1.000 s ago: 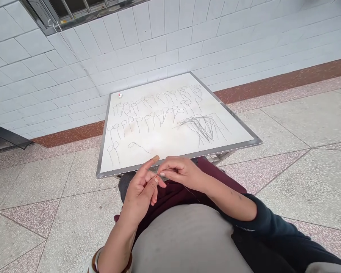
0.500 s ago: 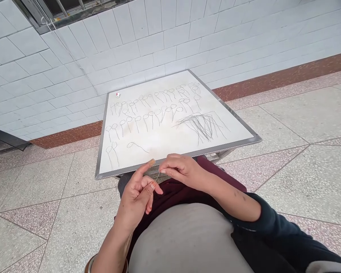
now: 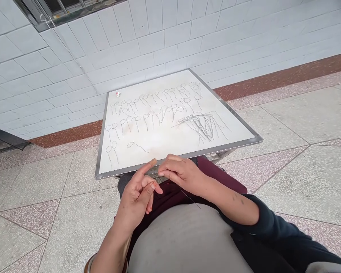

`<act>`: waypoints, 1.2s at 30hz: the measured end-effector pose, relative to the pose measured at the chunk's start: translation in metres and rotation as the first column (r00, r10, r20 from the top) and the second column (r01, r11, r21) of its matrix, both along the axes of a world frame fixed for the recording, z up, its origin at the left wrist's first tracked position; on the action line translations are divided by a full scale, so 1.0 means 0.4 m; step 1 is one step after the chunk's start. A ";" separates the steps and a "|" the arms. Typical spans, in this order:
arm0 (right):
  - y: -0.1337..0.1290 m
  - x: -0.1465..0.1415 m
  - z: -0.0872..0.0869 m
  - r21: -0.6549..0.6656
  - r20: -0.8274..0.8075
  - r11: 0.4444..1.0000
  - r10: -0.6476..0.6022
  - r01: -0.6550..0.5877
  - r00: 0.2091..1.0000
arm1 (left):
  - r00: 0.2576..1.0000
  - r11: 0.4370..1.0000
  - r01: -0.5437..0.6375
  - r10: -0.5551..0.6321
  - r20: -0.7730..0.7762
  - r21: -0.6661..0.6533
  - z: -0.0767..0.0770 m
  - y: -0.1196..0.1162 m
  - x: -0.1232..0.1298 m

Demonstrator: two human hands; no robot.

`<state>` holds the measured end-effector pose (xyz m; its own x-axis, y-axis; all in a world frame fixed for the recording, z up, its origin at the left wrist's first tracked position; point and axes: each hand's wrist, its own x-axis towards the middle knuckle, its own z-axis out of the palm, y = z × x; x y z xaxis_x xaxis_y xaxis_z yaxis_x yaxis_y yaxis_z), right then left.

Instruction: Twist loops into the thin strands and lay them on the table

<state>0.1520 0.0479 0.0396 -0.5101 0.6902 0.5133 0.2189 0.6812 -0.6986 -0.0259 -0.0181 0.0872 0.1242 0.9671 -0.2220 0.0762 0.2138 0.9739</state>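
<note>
Between my two hands, just in front of the table's near edge, runs a thin wire (image 3: 191, 198). My left hand (image 3: 139, 191) pinches it between thumb and a bent finger, while the index finger with a tan wrap on its tip points up. My right hand (image 3: 182, 172) grips the wire between thumb and fingertips. A loose end trails below the right hand across my lap. On the white table (image 3: 159, 146) lie rows of looped wires (image 3: 146, 120), each a ring with a tail. One single looped wire (image 3: 139, 146) rests nearest my hands.
A pile of straight dark wires (image 3: 206, 125) lies at the table's right. A small red-and-white item (image 3: 118, 94) sits at its far left corner. The tiled wall (image 3: 147, 49) stands behind the table, and speckled floor (image 3: 284, 167) surrounds it.
A long tail of the wire now shows below my right hand, over my lap. My right hand has shifted slightly; the left stays in place. The wires on the table look unchanged.
</note>
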 end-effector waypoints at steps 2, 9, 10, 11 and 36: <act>0.001 0.000 0.000 0.035 -0.014 0.999 -0.034 0.034 0.999 | 1.000 1.000 0.005 -0.005 0.018 -0.005 -0.001 0.001 0.000; 0.001 0.011 0.004 0.068 0.078 0.995 -0.081 0.076 0.994 | 0.998 0.997 -0.014 0.018 -0.065 0.073 -0.004 0.010 0.008; 0.000 0.012 0.003 0.061 0.085 0.996 -0.070 0.065 0.994 | 0.992 0.995 -0.004 0.017 -0.127 0.100 -0.004 0.013 0.010; -0.001 0.013 0.001 0.055 0.089 0.997 -0.055 0.050 0.995 | 0.981 0.991 0.012 0.014 -0.192 0.131 -0.004 0.015 0.011; -0.019 -0.019 -0.030 0.031 -0.084 0.941 -0.334 0.337 0.939 | 0.949 0.981 -0.014 0.074 -0.306 0.195 -0.011 0.058 0.043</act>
